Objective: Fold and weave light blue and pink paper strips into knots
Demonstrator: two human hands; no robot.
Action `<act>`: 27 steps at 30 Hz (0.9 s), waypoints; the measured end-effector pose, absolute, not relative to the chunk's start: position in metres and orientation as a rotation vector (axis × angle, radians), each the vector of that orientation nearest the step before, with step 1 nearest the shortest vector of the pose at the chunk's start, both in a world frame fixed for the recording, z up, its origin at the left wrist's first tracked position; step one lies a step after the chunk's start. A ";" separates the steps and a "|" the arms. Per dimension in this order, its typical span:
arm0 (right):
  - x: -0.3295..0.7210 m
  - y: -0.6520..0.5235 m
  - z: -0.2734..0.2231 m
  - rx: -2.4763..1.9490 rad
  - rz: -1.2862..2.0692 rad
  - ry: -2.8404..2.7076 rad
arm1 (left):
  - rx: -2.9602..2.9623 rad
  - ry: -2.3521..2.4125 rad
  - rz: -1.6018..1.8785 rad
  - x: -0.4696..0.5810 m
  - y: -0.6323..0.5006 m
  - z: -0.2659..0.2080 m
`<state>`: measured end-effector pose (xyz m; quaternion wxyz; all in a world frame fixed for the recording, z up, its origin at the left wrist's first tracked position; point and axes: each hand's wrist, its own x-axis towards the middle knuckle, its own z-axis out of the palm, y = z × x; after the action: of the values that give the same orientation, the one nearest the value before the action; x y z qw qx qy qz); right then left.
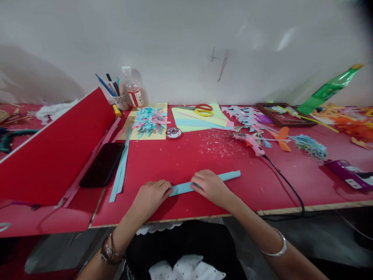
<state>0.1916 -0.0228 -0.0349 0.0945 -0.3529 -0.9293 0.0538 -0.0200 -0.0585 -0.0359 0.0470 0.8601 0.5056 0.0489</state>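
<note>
A light blue paper strip (230, 175) lies slantwise near the table's front edge and looks folded lengthwise. My left hand (153, 195) closes on its left end, thumb and fingers together. Farther right along the same strip, my right hand (211, 187) pinches its middle, with the thumb tucked under curled fingers. The strip's right end sticks out free past that hand. To the left of my hands lie more blue paper strips (120, 171), beside a black phone (101, 165).
Behind my hands are a round tin (173, 133), a fringed paper bundle (149, 120) and scissors (204, 110). A pink glue gun (249, 142) trails its black cord (287, 184) over the front edge at right. A red board (58, 155) leans at left; a green bottle (328, 91) tilts at right.
</note>
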 end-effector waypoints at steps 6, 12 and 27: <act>0.192 -0.019 -0.038 -1.072 0.144 -2.766 | 2.616 1.602 0.134 -0.017 -0.058 -0.038; 0.191 -0.018 -0.040 -1.064 0.157 -2.752 | 2.567 1.689 0.187 -0.017 -0.062 -0.042; 0.187 -0.027 -0.039 -1.226 0.078 -2.681 | 2.538 1.741 0.275 -0.019 -0.063 -0.039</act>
<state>0.1872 -0.0271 -0.0392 0.0961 -0.4137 -0.9049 0.0265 -0.0193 -0.0629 -0.0390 0.0258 0.8211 0.5633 0.0889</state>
